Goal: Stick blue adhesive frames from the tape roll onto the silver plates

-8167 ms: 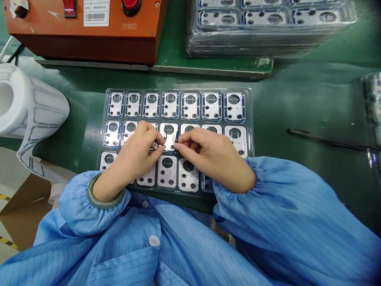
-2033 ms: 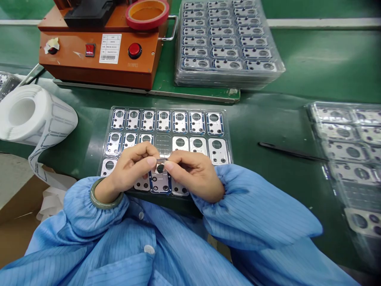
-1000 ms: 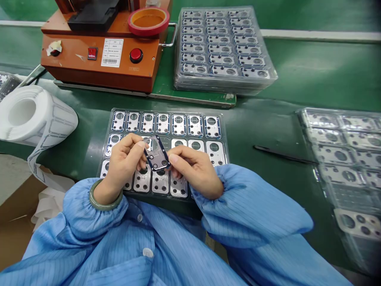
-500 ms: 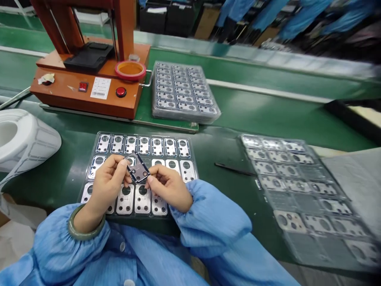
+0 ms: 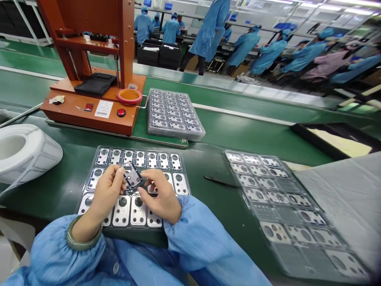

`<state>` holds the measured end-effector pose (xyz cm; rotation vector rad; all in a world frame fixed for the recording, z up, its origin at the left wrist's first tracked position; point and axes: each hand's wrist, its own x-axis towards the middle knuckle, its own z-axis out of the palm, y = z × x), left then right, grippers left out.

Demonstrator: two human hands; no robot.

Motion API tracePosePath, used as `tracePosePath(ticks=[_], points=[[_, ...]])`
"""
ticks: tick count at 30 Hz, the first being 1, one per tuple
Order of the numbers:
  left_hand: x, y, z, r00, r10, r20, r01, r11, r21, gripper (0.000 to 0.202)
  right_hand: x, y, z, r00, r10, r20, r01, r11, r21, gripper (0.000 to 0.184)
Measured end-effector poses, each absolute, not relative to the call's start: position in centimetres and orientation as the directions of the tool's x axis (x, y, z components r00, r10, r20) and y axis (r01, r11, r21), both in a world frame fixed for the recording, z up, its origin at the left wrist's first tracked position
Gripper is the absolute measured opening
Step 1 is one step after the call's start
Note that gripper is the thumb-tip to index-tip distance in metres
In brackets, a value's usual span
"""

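My left hand (image 5: 110,190) pinches a small metal plate (image 5: 133,177) with dark edges and round holes, tilted above a clear tray (image 5: 183,169) of similar plates. Beside its right edge, my right hand (image 5: 162,194) has thumb and forefinger apart, with nothing seen between them. Part of the tray's middle row is hidden by my hands. Tweezers (image 5: 222,182), dark and slim, lie on the green table to the right. Past them is a second tray (image 5: 290,210) of plates, some of its pockets bare.
An orange press (image 5: 92,115) with a roll of tape (image 5: 129,95) on its base stands at the back left. Stacked trays (image 5: 175,113) of plates sit beside it. A white film roll (image 5: 26,153) is at the left, a black box (image 5: 339,139) at the right. Several people work beyond.
My right hand has let go of the plate, its thumb and forefinger spreading apart. My left hand keeps its hold. The camera has tilted up, bringing more of the room into view.
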<state>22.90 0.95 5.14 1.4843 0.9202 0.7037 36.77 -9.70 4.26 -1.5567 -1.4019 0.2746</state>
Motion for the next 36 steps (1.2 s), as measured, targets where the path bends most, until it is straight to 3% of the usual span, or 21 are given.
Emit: tracePosePath(ticks=[2, 4, 7, 12, 19, 29, 32, 36], points=[[23.1, 1.1, 5.0, 0.541, 0.834, -0.110, 0.225, -0.018, 0.974, 0.028, 36.8, -9.6, 4.1, 0.207, 0.798, 0.565, 0.783, 0.211, -0.585, 0.035], [23.4, 1.3, 4.8, 0.579, 0.804, -0.135, 0.284, -0.044, 0.958, 0.029, 36.9, -9.5, 4.0, 0.100, 0.778, 0.621, 0.868, 0.237, -0.436, 0.030], [23.7, 1.5, 4.6, 0.614, 0.773, -0.159, 0.341, -0.078, 0.937, 0.031, 37.0, -9.3, 3.8, 0.011, 0.785, 0.619, 0.907, 0.252, -0.336, 0.018], [24.0, 1.7, 4.1, 0.617, 0.781, -0.097, 0.417, -0.221, 0.882, 0.033, 37.3, -8.9, 3.5, -0.010, 0.839, 0.544, 0.900, 0.245, -0.360, 0.011], [23.9, 1.5, 3.8, 0.618, 0.772, 0.152, 0.414, -0.484, 0.771, 0.020, 37.5, -8.7, 2.7, 0.037, 0.881, 0.471, 0.879, 0.196, -0.434, 0.009], [23.6, 1.3, 4.5, 0.450, 0.837, 0.312, 0.124, -0.404, 0.906, 0.021, 38.0, -8.4, 2.7, 0.020, 0.912, 0.410, 0.861, 0.193, -0.471, 0.006], [23.7, 1.3, 4.4, 0.428, 0.830, 0.357, 0.075, -0.426, 0.901, 0.021, 38.2, -8.2, 2.4, 0.038, 0.910, 0.413, 0.860, 0.180, -0.478, 0.011], [24.2, 1.0, 5.1, 0.353, 0.778, 0.519, 0.054, -0.571, 0.819, 0.019, 38.7, -8.1, 2.0, 0.028, 0.884, 0.466, 0.860, 0.216, -0.462, 0.009]])
